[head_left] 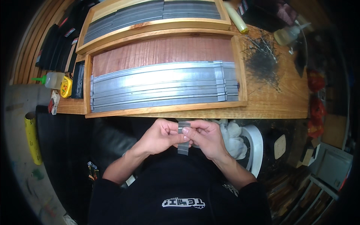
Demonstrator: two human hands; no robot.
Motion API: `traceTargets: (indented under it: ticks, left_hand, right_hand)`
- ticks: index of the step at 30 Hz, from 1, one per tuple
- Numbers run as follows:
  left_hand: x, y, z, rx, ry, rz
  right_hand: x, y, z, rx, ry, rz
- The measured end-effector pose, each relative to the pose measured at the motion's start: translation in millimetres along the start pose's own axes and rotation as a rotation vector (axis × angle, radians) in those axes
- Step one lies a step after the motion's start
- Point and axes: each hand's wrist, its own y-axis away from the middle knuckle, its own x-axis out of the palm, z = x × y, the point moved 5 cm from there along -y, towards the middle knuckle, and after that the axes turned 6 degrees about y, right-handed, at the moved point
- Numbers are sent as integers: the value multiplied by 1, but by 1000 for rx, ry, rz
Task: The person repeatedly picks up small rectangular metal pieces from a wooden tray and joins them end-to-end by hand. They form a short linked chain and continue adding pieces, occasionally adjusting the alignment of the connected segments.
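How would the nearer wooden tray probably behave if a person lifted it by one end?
The nearer wooden tray may feel rather heavy, since many long grey strips lie in it. They could slide when it tilts, because bare base shows beyond them. Its wooden walls suggest it should stay fairly stiff.

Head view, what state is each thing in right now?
Short strip: held, lower end free.
Left hand: closed on the strip.
Right hand: closed on the strip.
Front tray: open, partly filled with long strips.
Back tray: open, holding similar strips.
Dark scraps: scattered on the bench.
Tape measure: resting on the bench.
Bottle at right: apparently holding yellowish liquid.
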Motion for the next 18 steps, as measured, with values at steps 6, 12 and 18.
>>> traceTargets:
  ticks: [6,12,18]
  left_hand:
    - [13,28,-22,303,-654,-90]
    - [11,28,-4,579,-605,-85]
    - [11,28,-2,652,-619,-64]
  right_hand:
    - [6,17,28,-391,477,16]
    - [7,20,25,-467,479,85]
    - [7,19,29,-489,492,127]
